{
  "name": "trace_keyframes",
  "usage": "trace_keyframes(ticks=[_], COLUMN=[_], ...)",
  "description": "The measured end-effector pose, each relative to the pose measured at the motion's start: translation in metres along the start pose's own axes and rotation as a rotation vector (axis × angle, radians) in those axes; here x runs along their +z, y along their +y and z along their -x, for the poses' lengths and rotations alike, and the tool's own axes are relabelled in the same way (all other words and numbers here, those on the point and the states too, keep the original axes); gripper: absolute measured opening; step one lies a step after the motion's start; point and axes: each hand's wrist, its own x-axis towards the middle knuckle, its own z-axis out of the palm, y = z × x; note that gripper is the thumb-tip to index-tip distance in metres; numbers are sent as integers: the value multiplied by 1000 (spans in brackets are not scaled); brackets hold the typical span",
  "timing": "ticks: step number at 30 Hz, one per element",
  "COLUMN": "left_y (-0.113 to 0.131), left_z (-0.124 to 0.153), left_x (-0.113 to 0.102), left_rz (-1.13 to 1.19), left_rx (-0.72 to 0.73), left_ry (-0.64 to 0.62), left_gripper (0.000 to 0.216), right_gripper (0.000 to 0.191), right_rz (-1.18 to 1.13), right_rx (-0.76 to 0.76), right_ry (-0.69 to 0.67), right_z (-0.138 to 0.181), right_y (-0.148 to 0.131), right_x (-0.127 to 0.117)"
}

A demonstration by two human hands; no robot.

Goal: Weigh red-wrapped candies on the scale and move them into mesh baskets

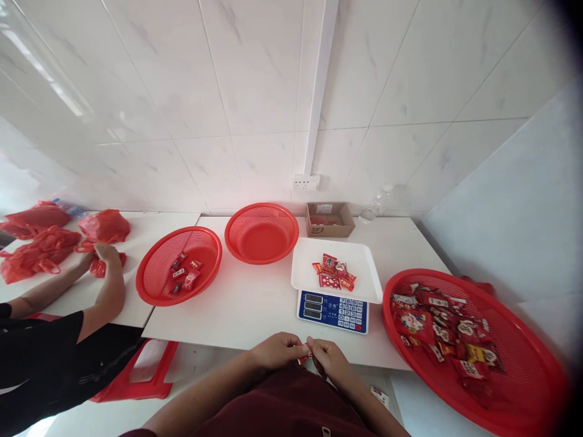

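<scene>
My left hand [277, 350] and my right hand [328, 355] meet at the table's near edge, both pinched on a small red candy packet [304, 358] held between them. Just beyond them stands a weighing scale [334, 309] with a white tray [305, 273] carrying a few red candy packets [334, 272]. To my right lies a big red basket [523, 376] with several wrapped candies [439, 331].
Two more red baskets stand on the white table: one [155, 273] with a few candies, one [262, 233] with none. A small cardboard box [330, 220] and a plastic bottle [376, 206] sit by the wall. At left another person's hands [102, 255] handle red plastic bags [40, 240].
</scene>
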Motion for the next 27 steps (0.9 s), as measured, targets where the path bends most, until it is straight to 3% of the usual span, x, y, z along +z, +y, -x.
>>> trace_keyframes(ticks=[7, 14, 22, 27], left_y=[-9, -27, -18, -18], left_z=[4, -1, 1, -15], left_x=[-11, -16, -17, -18], left_rz=[28, 108, 25, 119], left_rx=[10, 82, 63, 80], left_ry=[-29, -69, -92, -127], left_gripper=[52, 50, 43, 49], right_gripper=[62, 61, 52, 47], right_rz=[11, -72, -91, -355], right_rx=[-28, 47, -17, 66], right_ry=[47, 69, 141, 251], right_z=[-2, -3, -1, 5], right_y=[-4, 2, 12, 6], right_x=[13, 26, 27, 16])
